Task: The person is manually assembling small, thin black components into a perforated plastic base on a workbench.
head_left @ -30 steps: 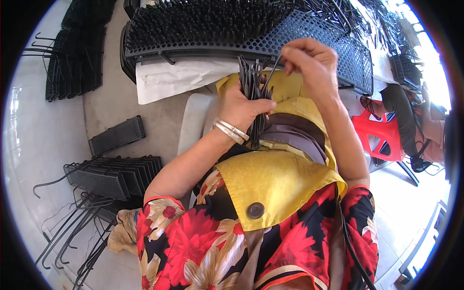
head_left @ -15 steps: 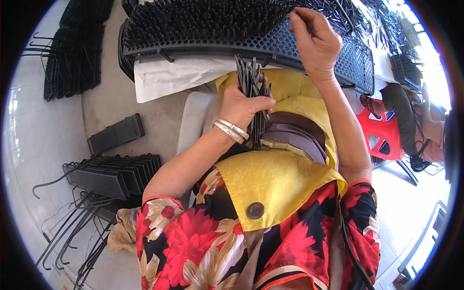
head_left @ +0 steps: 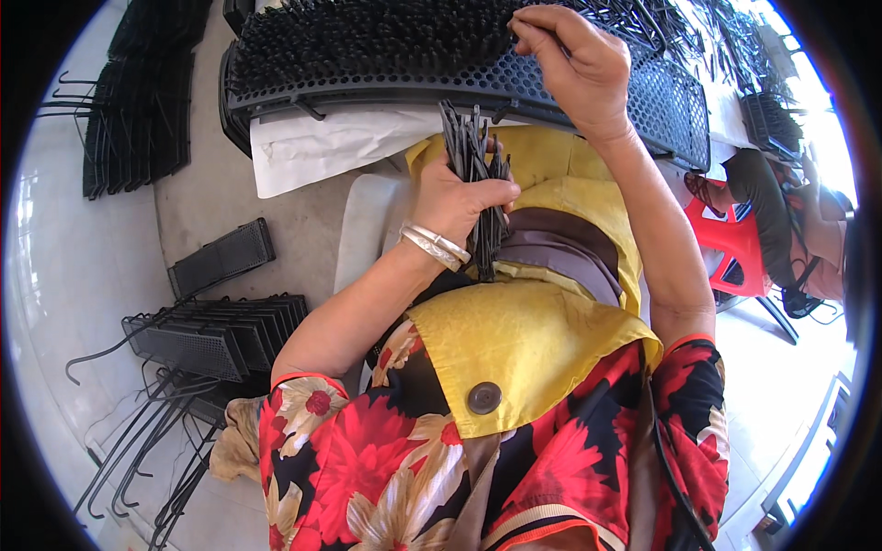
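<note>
My left hand [head_left: 452,202] is closed round a bundle of thin black sticks [head_left: 480,156], which stands roughly upright above the yellow apron [head_left: 514,344]. The fingers of my right hand [head_left: 581,72] are pinched together over a black perforated rack [head_left: 551,87], right at the border of the pieces standing in it. What the fingertips hold, if anything, is too small to make out. Densely packed black upright pieces [head_left: 367,41] fill the left and far part of the rack. Its right and near part shows bare round holes.
White paper [head_left: 340,138] lies under the rack. More black sticks [head_left: 726,46] are heaped at the far right. Stacked black racks [head_left: 197,340] with hooked handles stand at the left, others [head_left: 138,119] beyond. At the right a person sits near a red stool [head_left: 730,239].
My right hand has moved a little left and away from me along the border of the standing pieces. The left hand keeps its bundle almost where it was.
</note>
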Demonstrator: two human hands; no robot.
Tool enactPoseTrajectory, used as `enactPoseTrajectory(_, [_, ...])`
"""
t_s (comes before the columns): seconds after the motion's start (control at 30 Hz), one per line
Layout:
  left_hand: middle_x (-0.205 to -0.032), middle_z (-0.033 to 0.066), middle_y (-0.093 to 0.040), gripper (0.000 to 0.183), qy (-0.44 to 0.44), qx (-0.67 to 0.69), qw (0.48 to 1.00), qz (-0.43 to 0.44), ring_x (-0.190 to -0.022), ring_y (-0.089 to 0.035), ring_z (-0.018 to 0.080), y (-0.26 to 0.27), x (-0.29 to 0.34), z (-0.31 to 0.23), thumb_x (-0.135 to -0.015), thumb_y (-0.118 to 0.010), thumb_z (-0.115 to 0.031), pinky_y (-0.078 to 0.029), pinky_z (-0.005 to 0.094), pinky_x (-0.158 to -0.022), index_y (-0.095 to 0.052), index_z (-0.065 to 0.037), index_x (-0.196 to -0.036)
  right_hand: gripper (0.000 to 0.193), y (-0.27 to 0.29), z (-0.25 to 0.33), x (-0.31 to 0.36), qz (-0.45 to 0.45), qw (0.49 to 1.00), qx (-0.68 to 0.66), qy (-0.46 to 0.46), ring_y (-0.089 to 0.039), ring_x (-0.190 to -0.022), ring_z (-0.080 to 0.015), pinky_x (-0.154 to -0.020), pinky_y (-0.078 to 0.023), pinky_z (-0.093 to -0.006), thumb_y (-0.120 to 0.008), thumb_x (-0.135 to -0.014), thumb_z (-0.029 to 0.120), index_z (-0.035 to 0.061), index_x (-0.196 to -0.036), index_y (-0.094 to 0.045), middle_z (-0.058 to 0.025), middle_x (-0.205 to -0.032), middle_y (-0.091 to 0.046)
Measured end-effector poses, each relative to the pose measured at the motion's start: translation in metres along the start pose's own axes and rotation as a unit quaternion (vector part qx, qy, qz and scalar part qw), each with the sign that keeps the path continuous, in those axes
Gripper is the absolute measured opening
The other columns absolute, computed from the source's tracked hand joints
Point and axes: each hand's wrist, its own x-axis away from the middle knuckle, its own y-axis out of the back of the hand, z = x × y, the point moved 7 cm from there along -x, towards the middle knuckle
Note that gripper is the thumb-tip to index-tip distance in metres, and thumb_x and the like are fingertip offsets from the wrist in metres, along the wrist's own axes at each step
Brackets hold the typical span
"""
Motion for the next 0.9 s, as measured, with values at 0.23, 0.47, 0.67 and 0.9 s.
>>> enactPoseTrajectory(0.23, [-0.068,0.0080,-0.057,0.035,0.004,-0.008,1.000,0.010,-0.054,-0.056,0.0147,-0.007,-0.002,0.001,-0.062,-0.064,0.006,-0.046,0.0251,-0.047,-0.047,-0.002,-0.092,0.006,0.000,-0.026,0.013,-0.119,0.962,-0.210,0.126,-0.057,-0.053,-0.0280,-0.048,-0.044,-0.0314,-0.057,-0.070,-0.001,-0.0003,-0.076,-0.057,-0.0147,-0.060,-0.055])
enactPoseTrajectory(0.47, [-0.067,0.0080,-0.056,0.033,-0.001,-0.008,1.000,0.014,-0.054,-0.055,0.0148,-0.003,-0.001,0.000,-0.062,-0.064,0.006,-0.046,0.0251,-0.047,-0.047,-0.003,-0.090,0.010,-0.039,-0.030,0.029,0.192,0.974,0.118,-0.022,-0.056,-0.065,-0.0336,-0.055,-0.045,-0.0396,-0.055,-0.074,0.012,0.0026,-0.076,-0.056,-0.0142,-0.068,-0.058])
enactPoseTrajectory(0.67, [-0.068,0.0077,-0.056,0.032,-0.008,-0.010,1.000,0.020,-0.053,-0.055,0.0145,-0.004,-0.001,-0.002,-0.063,-0.064,0.005,-0.046,0.0246,-0.047,-0.047,-0.002,-0.090,0.017,-0.027,-0.023,0.058,0.166,0.910,-0.186,-0.330,-0.056,-0.051,-0.0160,-0.047,-0.044,-0.0285,-0.059,-0.075,0.009,-0.0033,-0.087,-0.058,-0.0109,-0.062,-0.059])
enactPoseTrajectory(0.9, [-0.068,0.0064,-0.057,0.027,-0.006,-0.053,0.995,0.079,-0.052,-0.055,0.0131,-0.014,0.001,-0.001,-0.063,-0.064,0.005,-0.045,0.0239,-0.046,-0.050,-0.001,-0.086,0.008,-0.027,-0.023,0.076,0.208,0.815,-0.291,-0.456,-0.049,-0.048,-0.0061,-0.042,-0.039,-0.0191,-0.059,-0.074,0.006,-0.0022,-0.076,-0.060,-0.0026,-0.056,-0.055])
